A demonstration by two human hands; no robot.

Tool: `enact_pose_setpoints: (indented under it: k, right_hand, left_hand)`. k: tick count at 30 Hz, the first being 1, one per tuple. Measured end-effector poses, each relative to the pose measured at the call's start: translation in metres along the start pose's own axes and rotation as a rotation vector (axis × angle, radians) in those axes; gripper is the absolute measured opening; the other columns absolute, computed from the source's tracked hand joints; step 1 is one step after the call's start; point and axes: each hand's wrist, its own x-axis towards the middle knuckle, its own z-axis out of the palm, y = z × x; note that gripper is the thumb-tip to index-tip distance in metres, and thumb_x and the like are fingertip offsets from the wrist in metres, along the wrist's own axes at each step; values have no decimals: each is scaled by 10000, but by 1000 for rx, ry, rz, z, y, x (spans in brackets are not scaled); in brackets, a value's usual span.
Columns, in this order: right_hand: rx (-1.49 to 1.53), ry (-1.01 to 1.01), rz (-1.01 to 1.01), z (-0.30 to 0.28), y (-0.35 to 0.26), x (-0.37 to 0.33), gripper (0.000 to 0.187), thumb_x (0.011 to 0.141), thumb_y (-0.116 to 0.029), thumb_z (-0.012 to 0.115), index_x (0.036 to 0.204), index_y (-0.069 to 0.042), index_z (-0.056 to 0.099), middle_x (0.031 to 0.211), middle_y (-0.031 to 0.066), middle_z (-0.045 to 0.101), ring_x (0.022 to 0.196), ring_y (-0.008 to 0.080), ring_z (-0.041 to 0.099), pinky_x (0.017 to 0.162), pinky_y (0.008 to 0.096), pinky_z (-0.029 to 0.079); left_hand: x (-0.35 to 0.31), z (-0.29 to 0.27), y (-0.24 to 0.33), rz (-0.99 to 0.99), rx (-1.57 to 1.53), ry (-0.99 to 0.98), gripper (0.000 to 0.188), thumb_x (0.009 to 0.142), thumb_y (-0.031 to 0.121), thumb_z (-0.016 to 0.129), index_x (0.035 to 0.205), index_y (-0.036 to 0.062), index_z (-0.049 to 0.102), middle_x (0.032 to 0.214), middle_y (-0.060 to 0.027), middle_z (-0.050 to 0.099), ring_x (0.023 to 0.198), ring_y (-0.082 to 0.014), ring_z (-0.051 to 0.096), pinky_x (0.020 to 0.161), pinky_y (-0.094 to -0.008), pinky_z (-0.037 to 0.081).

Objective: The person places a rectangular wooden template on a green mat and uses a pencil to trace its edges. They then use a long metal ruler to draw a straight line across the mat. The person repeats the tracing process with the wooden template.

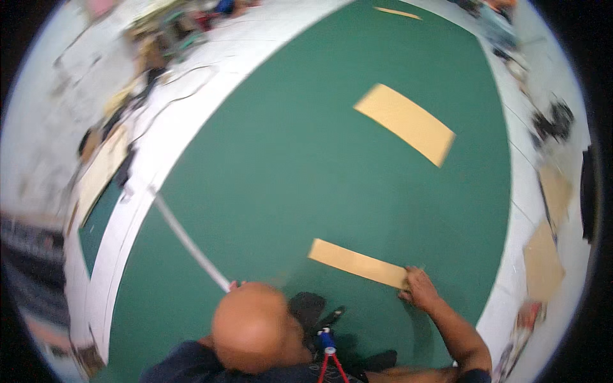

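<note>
My right hand (420, 289) is closed on the right end of a narrow tan strip (356, 263), thumb and fingers pinched at its edge. The strip lies slantwise over a large dark green sheet (268, 166). Only a few fingertips of my left hand (237, 285) show. They are at the near end of a long, thin, pale ruler-like strip (188, 244), which reaches away to the sheet's left edge. A head in front hides the rest of that hand. Farther off, a wider tan rectangular piece (406, 124) lies on the sheet.
A thin tan sliver (397, 13) lies at the sheet's far end. Pale tiled floor (214, 96) borders the sheet. Clutter and a cable line the left wall; tan offcuts (544, 262) and a dark tangle (554, 121) lie along the right. A small red-legged stand (329, 351) is at the lower middle.
</note>
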Motion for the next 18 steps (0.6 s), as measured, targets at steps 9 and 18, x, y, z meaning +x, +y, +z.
enact_pose_setpoints:
  k: [9, 18]
  right_hand:
    - [217, 38, 84, 21, 21, -12, 464, 852, -265, 813, 1135, -56, 511, 1126, 179, 592, 1107, 401, 568, 943, 527, 463]
    - [261, -26, 144, 22, 26, -1, 572, 787, -262, 876, 1169, -56, 503, 1190, 180, 563, 1137, 392, 555, 963, 521, 464]
  left_hand:
    - [41, -10, 46, 182, 144, -336, 525, 1024, 498, 536, 1473, 228, 573, 1443, -133, 613, 1266, -348, 605, 1076, -392, 476]
    - [107, 292, -130, -274, 21, 769, 564, 1000, 433, 598, 1458, 107, 553, 1443, -230, 554, 1296, -432, 545, 1101, -472, 436]
